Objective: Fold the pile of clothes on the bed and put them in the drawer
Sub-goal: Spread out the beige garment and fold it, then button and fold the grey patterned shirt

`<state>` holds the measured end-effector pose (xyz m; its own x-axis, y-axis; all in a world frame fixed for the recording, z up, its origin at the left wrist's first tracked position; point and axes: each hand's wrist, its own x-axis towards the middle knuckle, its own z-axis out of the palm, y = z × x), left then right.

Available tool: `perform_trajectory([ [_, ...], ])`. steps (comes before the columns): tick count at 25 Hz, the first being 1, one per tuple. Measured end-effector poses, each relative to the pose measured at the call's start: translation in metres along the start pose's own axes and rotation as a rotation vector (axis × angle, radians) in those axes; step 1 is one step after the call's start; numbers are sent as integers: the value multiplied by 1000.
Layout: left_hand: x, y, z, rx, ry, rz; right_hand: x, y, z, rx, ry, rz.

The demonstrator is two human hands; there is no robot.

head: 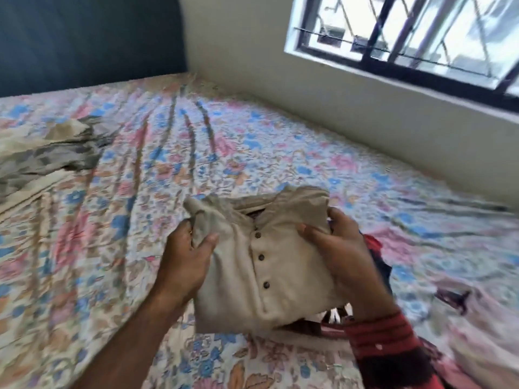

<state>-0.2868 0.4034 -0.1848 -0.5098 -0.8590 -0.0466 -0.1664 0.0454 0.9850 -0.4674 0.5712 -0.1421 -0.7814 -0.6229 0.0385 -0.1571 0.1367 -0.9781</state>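
Left hand (186,261) and right hand (341,248) each clasped a side of the folded beige shirt (261,265) | shirt held above the bed (196,141), placket running away from the person | unfolded grey garment (56,155) lay far left, nearer the left hand.

Two hands hold a folded beige shirt (261,265) above a floral bed (140,169): the left hand (185,265) grips its left edge, the right hand (337,248) its right. Grey clothes (50,155) lie far left.

Beige buttoned shirt (261,265) folded square, buttons up; held above the bed (126,169)
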Motion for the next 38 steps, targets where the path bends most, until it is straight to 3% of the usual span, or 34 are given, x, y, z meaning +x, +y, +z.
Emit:
perform_trajectory([
  [3,11,30,69,-11,-128,65,6,5,-62,121,194,38],
  [6,15,24,117,-36,-223,-17,15,50,-105,130,302,152],
  [11,0,-18,128,-18,-260,-107,11,118,-105,-346,355,261],
  [14,7,-17,117,50,-173,-59,17,99,-92,-823,547,130],
  [16,13,-10,104,60,-130,-35,20,76,-72,-829,612,-45],
  [19,26,-1,73,98,-58,-6,29,49,-12,-595,435,-225],
  [22,37,-5,10,160,70,0,39,29,83,-458,185,-283],
  [29,49,-42,-191,267,438,-119,49,-19,326,-523,-387,-470],
  [32,51,-53,-284,299,588,-161,42,-48,424,-591,-495,-632],
  [38,57,-82,-407,309,749,-245,38,-66,568,-744,-634,-781],
])
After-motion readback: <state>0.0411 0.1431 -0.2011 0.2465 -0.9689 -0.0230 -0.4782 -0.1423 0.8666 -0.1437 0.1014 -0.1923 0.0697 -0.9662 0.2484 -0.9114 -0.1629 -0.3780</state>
